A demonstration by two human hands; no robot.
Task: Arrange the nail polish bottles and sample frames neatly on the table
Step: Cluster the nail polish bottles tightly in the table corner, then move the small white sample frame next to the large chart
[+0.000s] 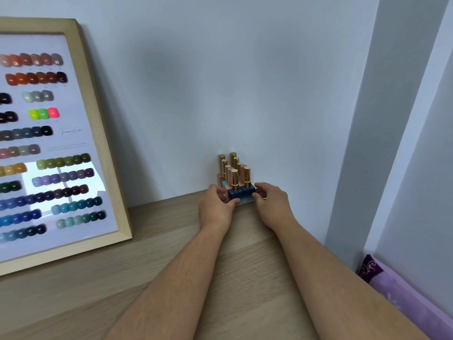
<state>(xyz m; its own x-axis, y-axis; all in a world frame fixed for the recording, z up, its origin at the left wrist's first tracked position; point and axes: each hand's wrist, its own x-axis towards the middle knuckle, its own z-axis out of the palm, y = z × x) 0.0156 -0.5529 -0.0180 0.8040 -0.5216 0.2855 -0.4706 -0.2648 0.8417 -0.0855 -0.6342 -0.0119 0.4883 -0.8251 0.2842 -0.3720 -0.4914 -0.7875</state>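
Note:
Several nail polish bottles (241, 190) with gold and pink caps stand in two tight rows against the white wall at the far edge of the wooden table (171, 253). The two front bottles are dark blue. My left hand (217, 203) presses against the left side of the group, its thumb on the front left blue bottle. My right hand (270, 201) cups the right side, fingertips on the front right blue bottle. A large wooden sample frame (95, 133) with rows of coloured nail swatches leans on the wall at the left.
A wall corner juts out at the right (372, 143), close to the bottles. Beyond the table's right edge lies a purple patterned fabric (402, 298). Bare wood runs between the frame and the bottles.

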